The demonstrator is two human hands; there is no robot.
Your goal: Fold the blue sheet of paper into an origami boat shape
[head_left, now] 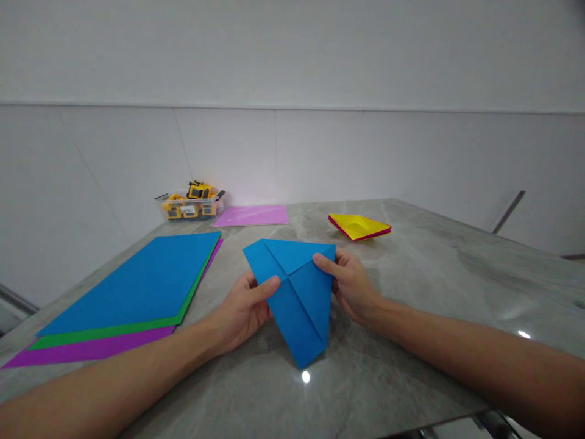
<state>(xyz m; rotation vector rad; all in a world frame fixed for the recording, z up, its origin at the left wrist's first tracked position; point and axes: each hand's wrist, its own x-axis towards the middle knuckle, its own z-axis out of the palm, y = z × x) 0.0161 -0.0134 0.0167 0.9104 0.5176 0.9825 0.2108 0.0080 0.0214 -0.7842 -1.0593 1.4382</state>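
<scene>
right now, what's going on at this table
A person is holding a folded blue paper: the left hand grips its left edge, the right hand its upper right corner, thumbs on the near face. A stack of blue, green and purple sheets lies to the left. Farther back are a yellow-and-red folded paper, a pink sheet and a clear box of yellow toy vehicles.

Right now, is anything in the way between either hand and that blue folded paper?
Nothing visible: the left hand and right hand both hold the blue folded paper directly. The yellow-and-red folded paper sits farther back on the table, clear of both.
</scene>
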